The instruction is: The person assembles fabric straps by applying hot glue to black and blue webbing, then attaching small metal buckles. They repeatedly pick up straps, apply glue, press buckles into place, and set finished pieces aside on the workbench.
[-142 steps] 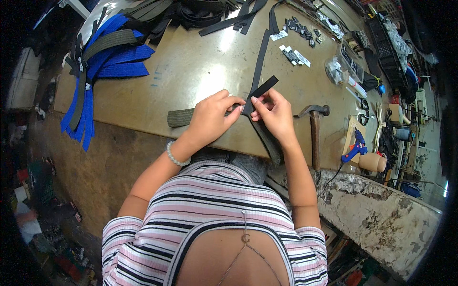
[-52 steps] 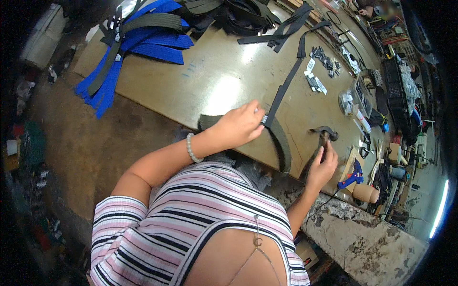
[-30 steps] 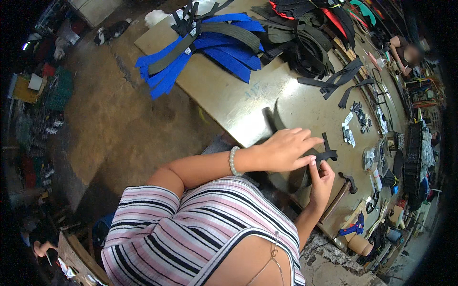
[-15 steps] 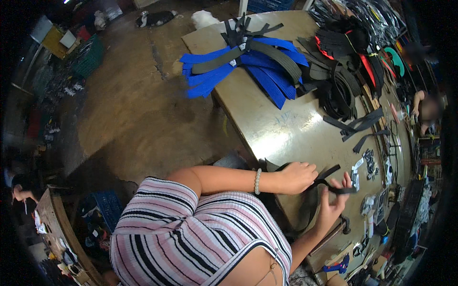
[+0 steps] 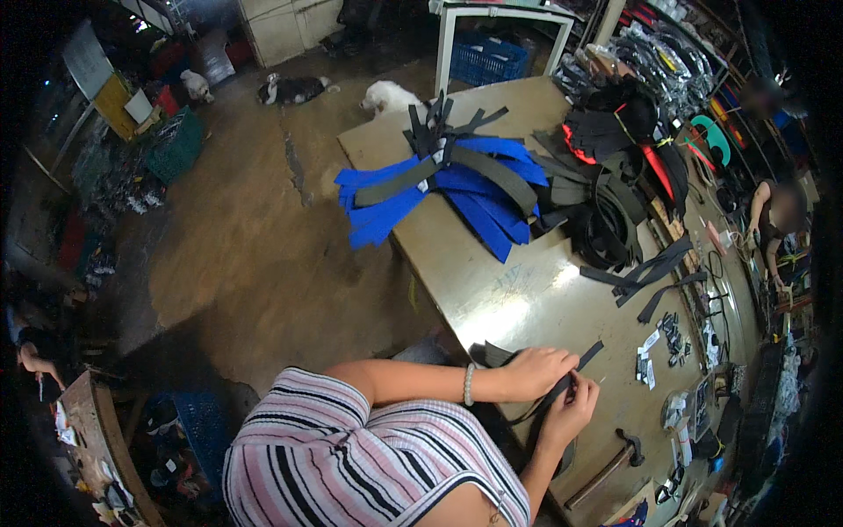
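A black webbing strap (image 5: 590, 354) is pinched between my two hands at the near edge of the table. My left hand (image 5: 532, 374), with a beaded bracelet on its wrist, is closed on it from the left. From the right, the fingers of my right hand (image 5: 571, 411) are closed on the same strap, right beside the left fingertips. One end of the strap sticks out past the fingers toward the table. More dark webbing hangs below the hands along the table edge, partly hidden by my arms.
A hammer (image 5: 609, 469) lies right of my hands. White labels (image 5: 647, 358) and small black buckles (image 5: 674, 339) sit further right. Beyond are loose black strips (image 5: 645, 274), rolled black webbing (image 5: 612, 230) and blue straps (image 5: 481, 209). Dogs rest on the floor; another person is at far right.
My right hand has come in from the right, from spread fingers to a pinch against my left hand. The head view has tilted up, and the hammer shows more fully.
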Demonstrator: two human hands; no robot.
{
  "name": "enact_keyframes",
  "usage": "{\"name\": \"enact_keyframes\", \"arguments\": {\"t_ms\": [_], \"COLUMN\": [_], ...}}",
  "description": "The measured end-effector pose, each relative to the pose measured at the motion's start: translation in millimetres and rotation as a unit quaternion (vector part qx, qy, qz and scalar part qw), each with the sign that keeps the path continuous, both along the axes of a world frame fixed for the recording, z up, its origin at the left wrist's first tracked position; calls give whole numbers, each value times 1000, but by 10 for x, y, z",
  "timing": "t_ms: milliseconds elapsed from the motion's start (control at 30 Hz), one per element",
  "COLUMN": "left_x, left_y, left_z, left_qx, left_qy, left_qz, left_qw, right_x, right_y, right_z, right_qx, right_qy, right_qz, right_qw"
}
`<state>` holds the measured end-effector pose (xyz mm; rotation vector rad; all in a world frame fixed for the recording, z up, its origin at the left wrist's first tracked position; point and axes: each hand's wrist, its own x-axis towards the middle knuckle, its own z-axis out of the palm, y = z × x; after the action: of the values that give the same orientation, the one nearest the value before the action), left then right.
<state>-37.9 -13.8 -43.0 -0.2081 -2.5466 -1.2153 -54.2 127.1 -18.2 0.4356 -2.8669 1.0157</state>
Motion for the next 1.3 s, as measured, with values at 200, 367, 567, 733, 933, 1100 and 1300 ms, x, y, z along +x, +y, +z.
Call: {"name": "enact_keyframes", "arguments": {"t_ms": [200, 367, 567, 733, 933, 1100, 1300], "left_x": [-105, -111, -122, -62, -33, -40, -73], "left_y": [-9, 16, 72, 39, -42, -130, -113], "left_z": [15, -95, -110, -48, 94, 210, 269], "left_qx": [-19, -45, -136, -168, -152, -120, -103], "left_qy": [10, 22, 25, 13, -74, -71, -89], "left_qz": [-15, -26, -8, -39, -82, -76, -74], "left_qw": [1000, 998, 990, 985, 982, 987, 988], "right_x": [25, 210, 394, 853, 691, 774, 1276], "right_y": [-80, 14, 49, 168, 456, 605, 1420], "right_z": [17, -68, -12, 138, 235, 215, 321], "right_qx": [66, 101, 59, 17, 30, 94, -126], "right_qy": [127, 115, 109, 70, 125, 89, -118], "right_qz": [57, 61, 83, 161, 10, -45, -247], "right_qw": [988, 986, 989, 984, 992, 991, 954]}}
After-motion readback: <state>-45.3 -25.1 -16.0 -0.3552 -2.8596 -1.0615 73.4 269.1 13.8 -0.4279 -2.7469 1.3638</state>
